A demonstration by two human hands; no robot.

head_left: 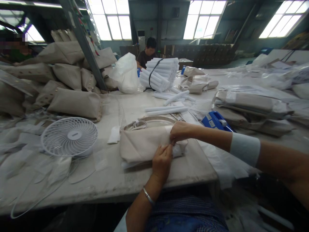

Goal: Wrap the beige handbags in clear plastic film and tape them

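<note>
A beige handbag (pixel 142 143) lies on the table in front of me, its strap (pixel 156 120) looped along the top. My right hand (pixel 180 131) is closed at the bag's upper right edge. Just below it, my left hand (pixel 163 161) pinches at the front of the bag, and the fingertips of the two hands nearly meet. Which part of the bag they grip is hidden by the fingers. Thin white wrapping (pixel 178 149) shows at the bag's right end, beside my hands.
A white fan (pixel 72 136) with a cable stands left. Stuffed beige bags (pixel 74 101) pile up behind it. White rolls (pixel 159 74), partly strapped in a bundle, lie ahead. A blue tape dispenser (pixel 214 120) sits near my right forearm. A co-worker (pixel 147 54) is across the table.
</note>
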